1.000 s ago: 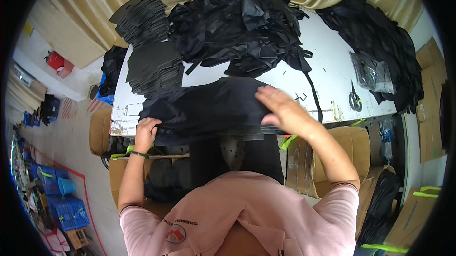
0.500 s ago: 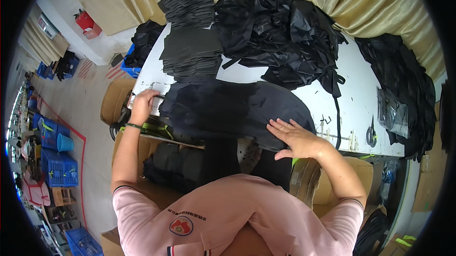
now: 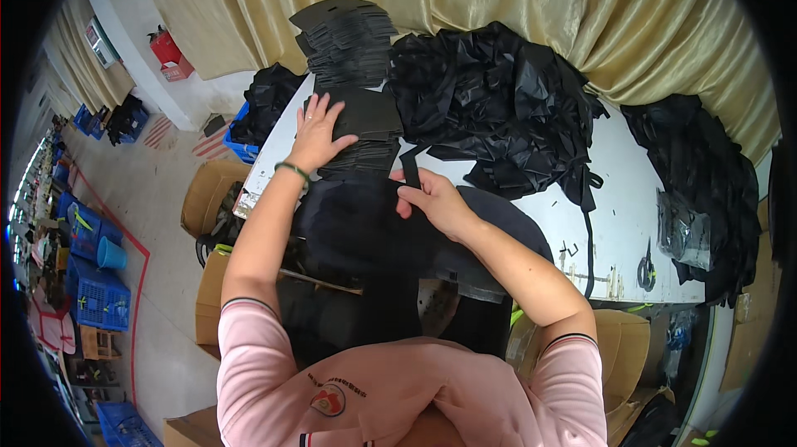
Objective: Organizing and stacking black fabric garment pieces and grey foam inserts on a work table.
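My left hand (image 3: pixel 320 138) rests with fingers spread on the nearer stack of dark grey flat panels (image 3: pixel 369 111). A second fanned stack of such panels (image 3: pixel 344 40) stands behind it. My right hand (image 3: pixel 436 202) pinches a short black strap (image 3: pixel 412 168) between thumb and fingers, over the far edge of a large dark fabric piece (image 3: pixel 357 227). That piece has a rounded right end and lies along the table's near edge, partly covered by my right forearm. Beyond the strap is a big heap of black fabric pieces (image 3: pixel 490 107).
On the white table (image 3: pixel 618 214), scissors (image 3: pixel 646 268) lie at the right, near a clear plastic bag (image 3: pixel 685 231) and another black fabric pile (image 3: pixel 693 165). Cardboard boxes (image 3: pixel 212 198) stand around the table's near side. A blue crate (image 3: pixel 241 148) sits beyond its left end.
My left hand has gone from the table's left edge up onto the panel stack. My right hand has left the fabric's right end, moved left, and now pinches the strap. The view has shifted.
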The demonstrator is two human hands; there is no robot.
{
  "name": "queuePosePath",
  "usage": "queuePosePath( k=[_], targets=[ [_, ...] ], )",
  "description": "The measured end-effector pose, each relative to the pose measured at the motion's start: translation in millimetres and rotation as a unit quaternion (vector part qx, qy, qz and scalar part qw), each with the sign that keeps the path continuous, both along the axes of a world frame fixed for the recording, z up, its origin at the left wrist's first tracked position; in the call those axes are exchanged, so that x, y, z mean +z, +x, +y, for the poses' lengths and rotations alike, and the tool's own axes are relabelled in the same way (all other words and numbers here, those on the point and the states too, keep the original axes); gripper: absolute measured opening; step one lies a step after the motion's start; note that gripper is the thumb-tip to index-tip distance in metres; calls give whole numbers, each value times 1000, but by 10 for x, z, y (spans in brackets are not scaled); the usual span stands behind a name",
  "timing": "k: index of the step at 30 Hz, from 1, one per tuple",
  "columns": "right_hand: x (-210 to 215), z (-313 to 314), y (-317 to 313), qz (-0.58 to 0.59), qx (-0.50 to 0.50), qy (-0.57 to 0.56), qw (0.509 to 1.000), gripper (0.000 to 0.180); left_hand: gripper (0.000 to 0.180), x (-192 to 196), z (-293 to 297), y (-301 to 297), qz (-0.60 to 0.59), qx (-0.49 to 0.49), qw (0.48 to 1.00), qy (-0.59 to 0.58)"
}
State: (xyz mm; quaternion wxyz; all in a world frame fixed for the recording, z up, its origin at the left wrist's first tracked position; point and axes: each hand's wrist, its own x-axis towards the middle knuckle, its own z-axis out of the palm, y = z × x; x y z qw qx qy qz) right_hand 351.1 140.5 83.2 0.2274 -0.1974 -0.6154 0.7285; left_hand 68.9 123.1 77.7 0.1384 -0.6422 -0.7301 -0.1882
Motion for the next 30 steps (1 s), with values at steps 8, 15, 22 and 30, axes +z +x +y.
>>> queuePosePath(
  k=[8, 15, 22, 30],
  targets=[
    [-113, 52, 44, -89, 41, 58, 994, 18, 64, -131, 223, -441, -54, -34, 966, -251],
    [-3, 94, -90, -21, -18, 100, 995, 18, 30, 364, -238, 277, -396, -172, 902, 22],
    [222, -86, -155, 99, -79, 107, 986, 11, 36, 355, -772, 1164, -474, -229, 845, 92],
    [792, 18, 605, 20, 47, 316, 947, 43, 72, 669, -767, 1162, -23, -297, 941, 159]
  ],
)
